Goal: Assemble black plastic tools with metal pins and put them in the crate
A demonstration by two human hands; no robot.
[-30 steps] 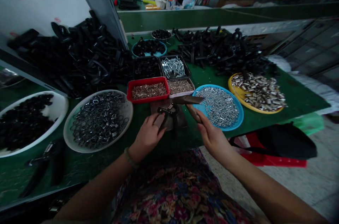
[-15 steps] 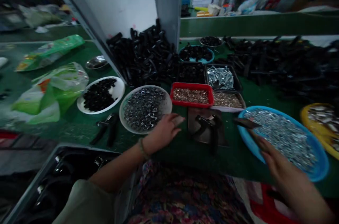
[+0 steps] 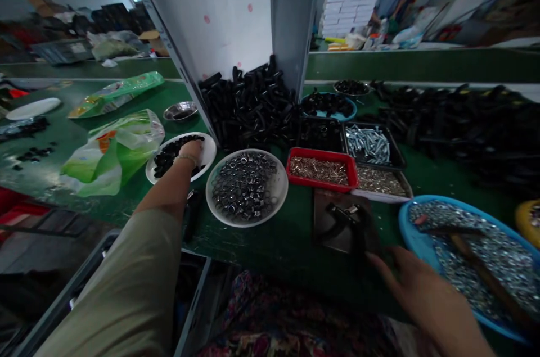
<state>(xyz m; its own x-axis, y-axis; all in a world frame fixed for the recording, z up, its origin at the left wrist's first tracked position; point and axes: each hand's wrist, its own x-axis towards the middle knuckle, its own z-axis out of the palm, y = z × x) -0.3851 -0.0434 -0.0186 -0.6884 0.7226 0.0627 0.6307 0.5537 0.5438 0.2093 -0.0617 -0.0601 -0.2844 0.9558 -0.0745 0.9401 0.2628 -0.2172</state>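
Note:
My left hand (image 3: 192,150) reaches into the white plate (image 3: 210,161) of small black parts (image 3: 165,161); its fingertips are hidden among them. On a dark metal plate (image 3: 323,222) lies a tool with black handles and a shiny metal joint (image 3: 350,212). My right hand (image 3: 417,281) is at the lower end of its handle, thumb and fingers apart, fingertips close to or touching it. A hammer (image 3: 476,261) with a wooden handle rests across the blue basin (image 3: 407,216) of small metal pieces. Beside the left forearm, another black-handled tool (image 3: 192,216) is partly covered.
A round tray (image 3: 282,199) holds metal rings. Behind are a red tray (image 3: 354,177) of small pins, a black tray (image 3: 399,157) of screws, and a heap of black handles (image 3: 253,104). Plastic bags (image 3: 118,149) lie left. A person (image 3: 390,0) is in the background.
My left hand has moved left from beside the ring tray into the plate of black parts. My right hand has let go of the hammer onto the blue basin and moved to the black-handled tool.

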